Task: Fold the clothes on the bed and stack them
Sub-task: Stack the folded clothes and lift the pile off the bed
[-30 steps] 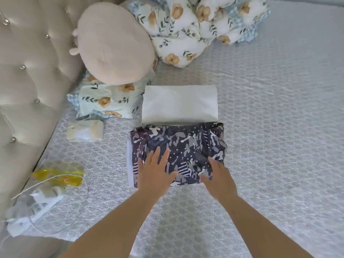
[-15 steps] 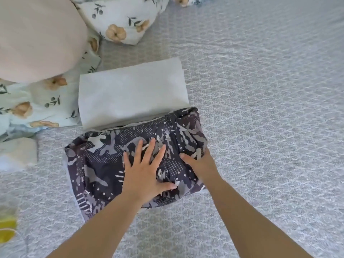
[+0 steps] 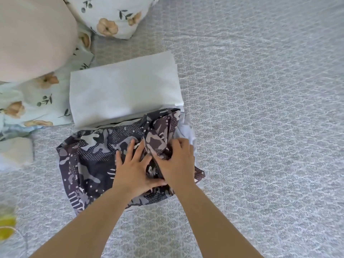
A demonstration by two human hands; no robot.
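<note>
The camouflage garment (image 3: 89, 161) lay on the grey bed cover (image 3: 260, 127), just in front of the folded white cloth (image 3: 122, 92). On the garment's middle the left hand (image 3: 133, 171) pressed flat with straight fingers. Beside it, touching, the right hand (image 3: 176, 162) gripped a bunched fold of the garment's right part.

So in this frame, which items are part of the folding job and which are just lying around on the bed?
Part of the job:
camouflage garment, pressed by the left hand, gripped by the right hand
folded white cloth

Lying about:
floral pillow
round beige cushion
floral bedding
yellow object
</note>
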